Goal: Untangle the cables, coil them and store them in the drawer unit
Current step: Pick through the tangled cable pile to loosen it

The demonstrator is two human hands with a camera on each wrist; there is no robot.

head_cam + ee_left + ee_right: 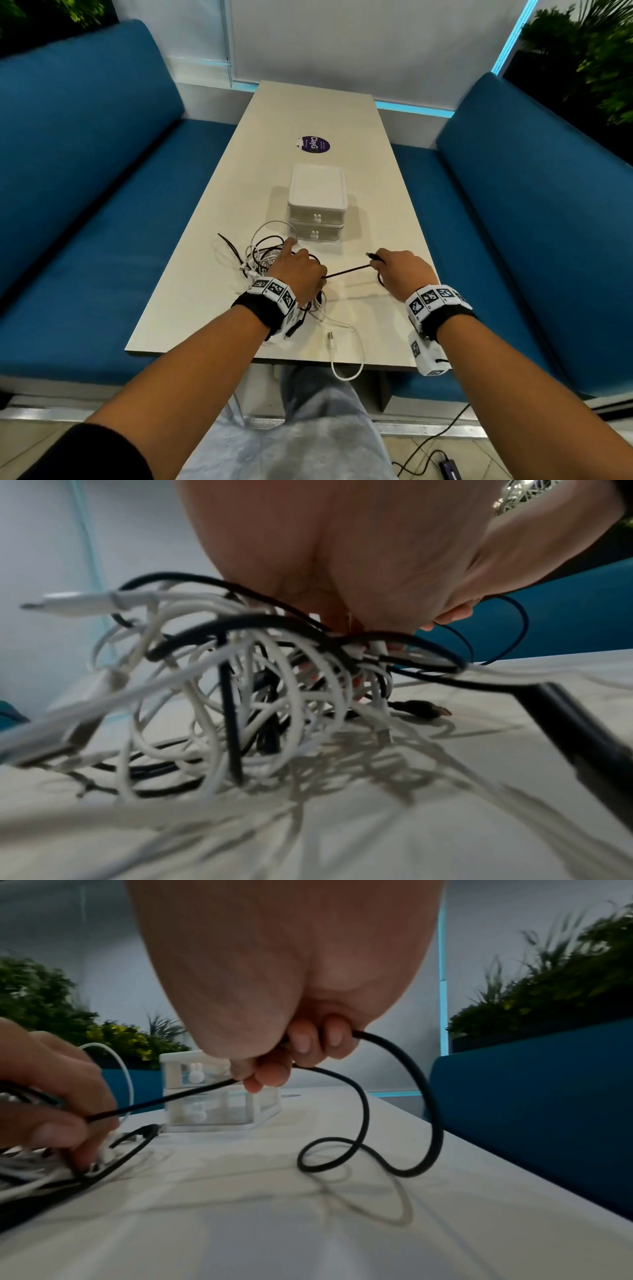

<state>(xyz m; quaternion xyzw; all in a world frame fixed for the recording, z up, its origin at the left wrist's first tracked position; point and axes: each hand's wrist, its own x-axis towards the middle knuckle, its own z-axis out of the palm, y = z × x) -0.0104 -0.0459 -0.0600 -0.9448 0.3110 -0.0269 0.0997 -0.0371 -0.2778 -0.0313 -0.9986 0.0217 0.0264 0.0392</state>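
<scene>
The thin black cable [347, 271] runs taut from the tangled heap of black and white cables [263, 260] on the pale table [308, 113]; I should draw it out slowly, heap pinned. My right hand [404, 270] grips its plug end; my left hand [298, 270] clutches the heap, forefinger extended

Left hand [298, 270] hides part of the cable tangle [260, 255]
</scene>
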